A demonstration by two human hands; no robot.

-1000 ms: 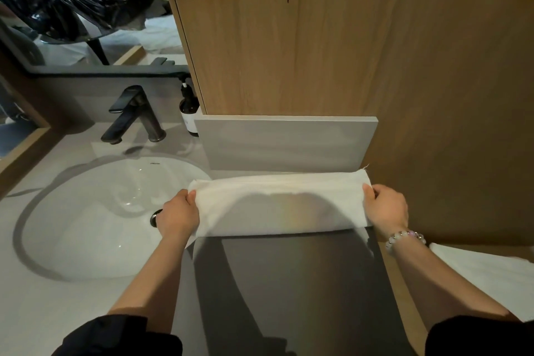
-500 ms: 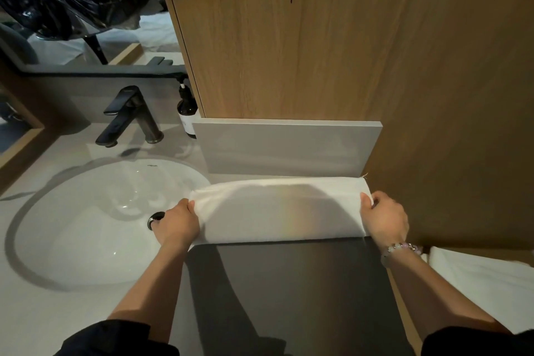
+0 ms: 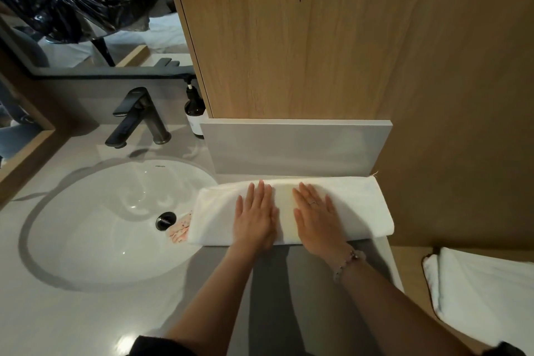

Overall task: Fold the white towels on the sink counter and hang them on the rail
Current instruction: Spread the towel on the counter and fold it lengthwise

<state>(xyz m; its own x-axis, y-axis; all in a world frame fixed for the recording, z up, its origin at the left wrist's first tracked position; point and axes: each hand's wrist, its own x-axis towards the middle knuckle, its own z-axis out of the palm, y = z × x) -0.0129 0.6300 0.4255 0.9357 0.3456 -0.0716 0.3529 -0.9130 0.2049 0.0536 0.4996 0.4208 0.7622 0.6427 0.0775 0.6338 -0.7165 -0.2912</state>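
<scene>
1. While both palms lie flat on it, the white towel [image 3: 358,205] sits as a long folded band on the grey counter [image 3: 303,283], just in front of the low grey panel [image 3: 294,147]. Its left end reaches over the rim of the sink basin [image 3: 95,220].
2. The left hand [image 3: 254,220] and the right hand [image 3: 316,222] press side by side near the band's middle, fingers straight and spread; neither grasps anything.
3. The cloth looks soft, light and limp, with thick rounded fold edges. It probably takes a crease only under pressure and sags wherever it is unsupported.
4. Nothing here seems fragile or slippery, but the layers can slide apart if the band is lifted by one point.
5. A sound hold, I judge, is a pinch through all layers at both short ends, or a forearm under the middle so the halves drape evenly.
6. The overhanging left end could dip into the basin, near a small pink speckled item [image 3: 180,230] by the drain that I cannot identify.
7. A second white towel [image 3: 485,292] lies folded at the right, well apart; the rail is out of view.
</scene>
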